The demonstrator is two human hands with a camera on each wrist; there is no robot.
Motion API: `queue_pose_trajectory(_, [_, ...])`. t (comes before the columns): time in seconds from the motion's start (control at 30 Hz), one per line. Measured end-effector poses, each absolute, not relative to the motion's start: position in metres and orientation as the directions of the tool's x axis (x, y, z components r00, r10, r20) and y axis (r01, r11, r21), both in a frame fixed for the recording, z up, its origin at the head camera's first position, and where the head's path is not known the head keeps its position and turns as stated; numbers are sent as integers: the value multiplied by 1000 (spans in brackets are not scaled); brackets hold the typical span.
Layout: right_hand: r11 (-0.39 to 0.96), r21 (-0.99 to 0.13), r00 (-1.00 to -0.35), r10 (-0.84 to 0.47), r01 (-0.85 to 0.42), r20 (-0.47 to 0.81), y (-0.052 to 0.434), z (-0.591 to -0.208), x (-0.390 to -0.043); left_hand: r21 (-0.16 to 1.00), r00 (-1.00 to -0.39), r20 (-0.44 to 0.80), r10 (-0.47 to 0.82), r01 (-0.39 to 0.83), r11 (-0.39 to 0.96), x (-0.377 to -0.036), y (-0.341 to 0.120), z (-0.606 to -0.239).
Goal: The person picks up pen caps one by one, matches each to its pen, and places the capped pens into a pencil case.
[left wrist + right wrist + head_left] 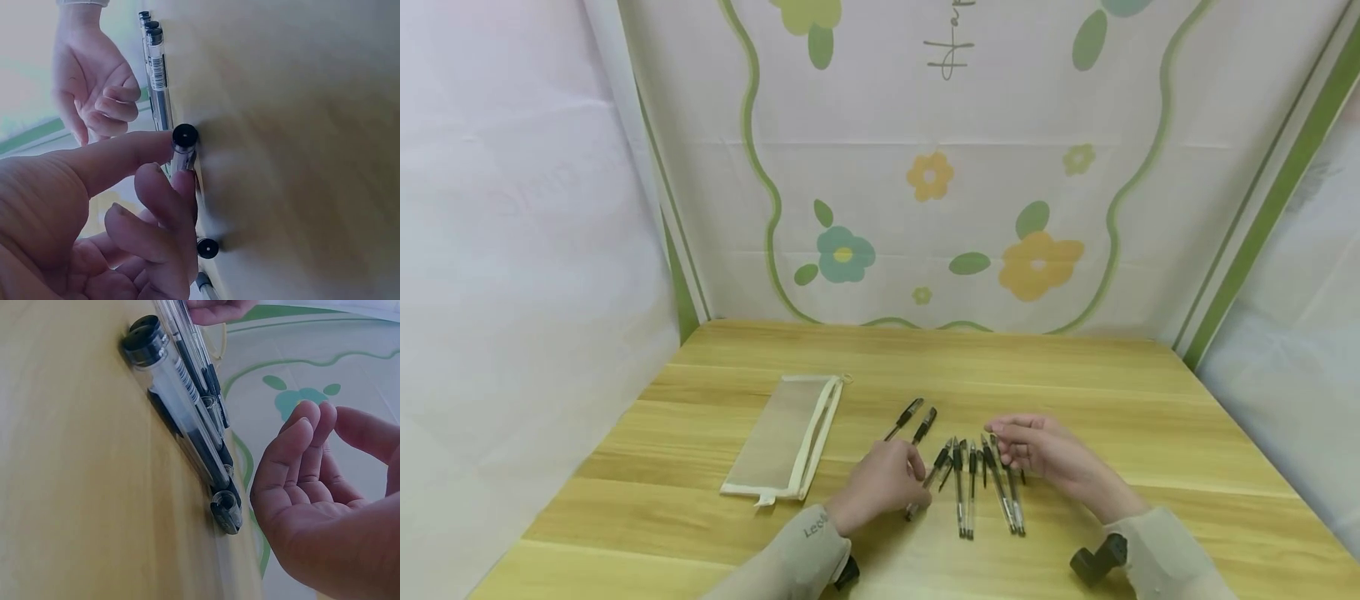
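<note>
Eight pens (970,487) with clear barrels and black grips can be counted on the wooden table (1150,400), though the cluster overlaps and the exact number in it is hard to settle. Two of them are seen lying apart, just right of the pencil case (786,437); one more is seen under the fingers of the left hand (880,483), a little farther right of the case; about five are bunched together, farthest right of the case, beside the right hand (1045,454). One flat mesh pencil case with a cream zip edge is counted. Two hands are seen, one to each side of the bunched pens.
</note>
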State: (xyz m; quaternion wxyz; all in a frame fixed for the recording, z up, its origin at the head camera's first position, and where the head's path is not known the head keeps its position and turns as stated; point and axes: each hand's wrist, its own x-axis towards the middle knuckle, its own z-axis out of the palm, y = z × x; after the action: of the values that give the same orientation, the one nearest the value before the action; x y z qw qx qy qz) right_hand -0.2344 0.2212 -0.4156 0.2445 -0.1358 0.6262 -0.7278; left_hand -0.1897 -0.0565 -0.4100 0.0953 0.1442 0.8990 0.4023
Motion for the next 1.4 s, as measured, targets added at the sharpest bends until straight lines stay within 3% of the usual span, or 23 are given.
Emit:
queue_pose_trajectory(0.37, [-81,-976,-850,-508,203,-135,222,-417,-234,857,-931,-72,358,125,499,-194,-66,-412])
queue_pose_trajectory(0.83, [-82,-976,-843,-522,203,-132,218,-418,-231,894,-932,-94,350,76,441,-196,-73,-410])
queue_pose_trajectory(1.1, [75,-976,-836,-504,207,-216,203,-417,-220,902,-931,-81,357,83,424,-198,-83,-409])
queue_pose_trajectory(1.4, [309,-951,-890,-434,-4,-137,181,-402,-217,968,-916,-84,393,18,250,-211,-97,-400])
